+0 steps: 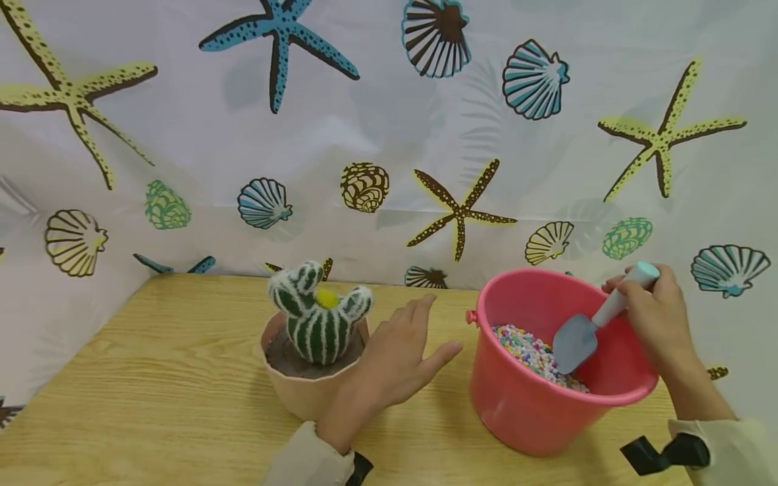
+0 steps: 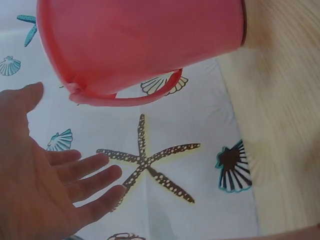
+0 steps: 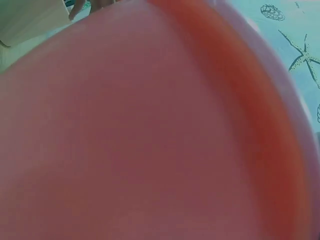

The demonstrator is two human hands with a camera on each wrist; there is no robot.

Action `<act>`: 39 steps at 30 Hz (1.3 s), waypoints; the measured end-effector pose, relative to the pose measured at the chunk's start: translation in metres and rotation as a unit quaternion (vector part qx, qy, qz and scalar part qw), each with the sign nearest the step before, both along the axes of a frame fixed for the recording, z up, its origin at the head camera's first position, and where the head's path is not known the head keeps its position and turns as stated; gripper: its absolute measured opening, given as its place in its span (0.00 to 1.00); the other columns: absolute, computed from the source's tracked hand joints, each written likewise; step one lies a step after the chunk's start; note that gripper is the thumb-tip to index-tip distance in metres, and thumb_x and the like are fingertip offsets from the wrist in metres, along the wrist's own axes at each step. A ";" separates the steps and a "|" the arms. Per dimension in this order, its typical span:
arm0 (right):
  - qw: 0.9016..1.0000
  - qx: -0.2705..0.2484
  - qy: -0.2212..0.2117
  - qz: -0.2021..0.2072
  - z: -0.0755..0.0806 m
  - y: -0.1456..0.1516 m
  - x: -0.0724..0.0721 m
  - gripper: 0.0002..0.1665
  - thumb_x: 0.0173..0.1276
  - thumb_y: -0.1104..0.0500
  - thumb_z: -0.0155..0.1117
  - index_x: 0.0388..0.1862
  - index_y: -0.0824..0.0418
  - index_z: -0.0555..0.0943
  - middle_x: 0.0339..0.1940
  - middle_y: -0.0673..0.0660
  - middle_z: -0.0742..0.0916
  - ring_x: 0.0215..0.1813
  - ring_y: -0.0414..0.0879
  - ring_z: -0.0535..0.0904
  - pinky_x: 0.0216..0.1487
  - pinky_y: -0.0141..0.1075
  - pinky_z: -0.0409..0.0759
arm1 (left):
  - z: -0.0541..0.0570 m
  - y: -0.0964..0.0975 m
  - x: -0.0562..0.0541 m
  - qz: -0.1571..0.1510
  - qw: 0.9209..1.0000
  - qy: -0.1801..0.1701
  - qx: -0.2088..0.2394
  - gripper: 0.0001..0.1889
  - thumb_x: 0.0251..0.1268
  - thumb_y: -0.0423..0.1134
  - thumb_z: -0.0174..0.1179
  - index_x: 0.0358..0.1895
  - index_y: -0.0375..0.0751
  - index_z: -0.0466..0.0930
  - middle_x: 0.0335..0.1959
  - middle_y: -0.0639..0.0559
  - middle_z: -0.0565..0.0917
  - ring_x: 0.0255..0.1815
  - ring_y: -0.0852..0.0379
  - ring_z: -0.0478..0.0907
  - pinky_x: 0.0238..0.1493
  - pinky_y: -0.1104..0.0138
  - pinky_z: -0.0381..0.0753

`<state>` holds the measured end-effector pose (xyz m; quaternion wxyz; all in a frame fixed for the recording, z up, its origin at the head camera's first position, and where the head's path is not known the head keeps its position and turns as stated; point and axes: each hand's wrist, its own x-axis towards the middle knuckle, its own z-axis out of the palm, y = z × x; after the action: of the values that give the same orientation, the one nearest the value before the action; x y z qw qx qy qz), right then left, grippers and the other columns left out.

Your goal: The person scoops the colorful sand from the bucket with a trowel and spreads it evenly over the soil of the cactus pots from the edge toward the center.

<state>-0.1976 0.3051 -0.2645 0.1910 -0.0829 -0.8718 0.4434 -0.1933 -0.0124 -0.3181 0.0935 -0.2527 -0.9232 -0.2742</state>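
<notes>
Two hands, one bucket, one trowel and one potted cactus share the head view. At its right, the right hand (image 1: 659,317) has its grip closed round the pale handle of the small trowel (image 1: 576,343), fingers and thumb wrapped just below the light-blue end. The trowel slants down to the left inside the pink bucket (image 1: 535,418), its grey blade over a heap of small multicoloured beads (image 1: 525,352), too many to count; whether the tip touches them I cannot tell. Near the centre of the frame, the left hand (image 1: 398,354) has its grip wide and unloaded, fingers extended and thumb well apart from them, between the cactus's pot and the bucket. It overlaps the right edge of the flower pot (image 1: 294,395), and contact there cannot be judged. That one pot, left of centre, holds grey filling and a single green-and-white knitted cactus (image 1: 316,337) with two side lobes and one yellow flower (image 1: 327,299). Pot and bucket stand on the wooden bench (image 1: 176,391), before a white cloth (image 1: 377,128) printed with starfish and shells. In the left wrist view, one pink bail (image 2: 145,101) hangs along the bucket's side, apart from the left hand's fingers. Pink bucket wall fills most of the right wrist view.
</notes>
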 end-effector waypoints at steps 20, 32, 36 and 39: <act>0.992 -0.014 0.020 0.120 -0.008 0.005 -0.011 0.05 0.75 0.58 0.43 0.44 0.52 0.67 0.36 0.35 0.81 0.42 0.32 0.78 0.41 0.22 0.73 | -0.010 0.033 -0.009 -0.050 0.992 -0.087 0.078 0.52 0.54 0.71 0.55 0.77 0.53 0.42 0.76 0.51 0.57 0.74 0.46 0.58 0.67 0.42 0.62; 1.000 -0.014 -0.013 -0.011 -0.025 0.012 -0.026 0.25 0.73 0.41 0.43 0.45 0.58 0.78 0.27 0.39 0.83 0.35 0.32 0.81 0.35 0.21 0.77 | -0.002 0.048 -0.019 -0.112 0.988 -0.080 0.075 0.61 0.47 0.67 0.66 0.77 0.53 0.35 0.78 0.55 0.46 0.77 0.51 0.51 0.69 0.47 0.61; 0.999 0.009 -0.035 -0.028 -0.018 0.004 -0.022 0.29 0.74 0.41 0.42 0.48 0.63 0.78 0.31 0.49 0.86 0.36 0.37 0.81 0.37 0.28 0.79 | -0.001 0.050 -0.019 -0.105 0.989 -0.077 0.068 0.63 0.46 0.67 0.67 0.77 0.48 0.34 0.78 0.52 0.47 0.76 0.49 0.54 0.69 0.51 0.64; 0.999 0.002 -0.042 -0.007 -0.011 -0.001 -0.015 0.29 0.75 0.44 0.41 0.50 0.66 0.76 0.30 0.51 0.87 0.34 0.35 0.82 0.37 0.27 0.80 | 0.000 0.051 -0.019 -0.109 0.988 -0.077 0.074 0.63 0.45 0.67 0.67 0.77 0.48 0.35 0.77 0.52 0.51 0.73 0.49 0.60 0.67 0.53 0.68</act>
<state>-0.2130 0.3042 -0.2752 0.1578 -0.1073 -0.8794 0.4362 -0.2127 0.0387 -0.3177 0.0103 -0.3226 -0.8718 -0.3685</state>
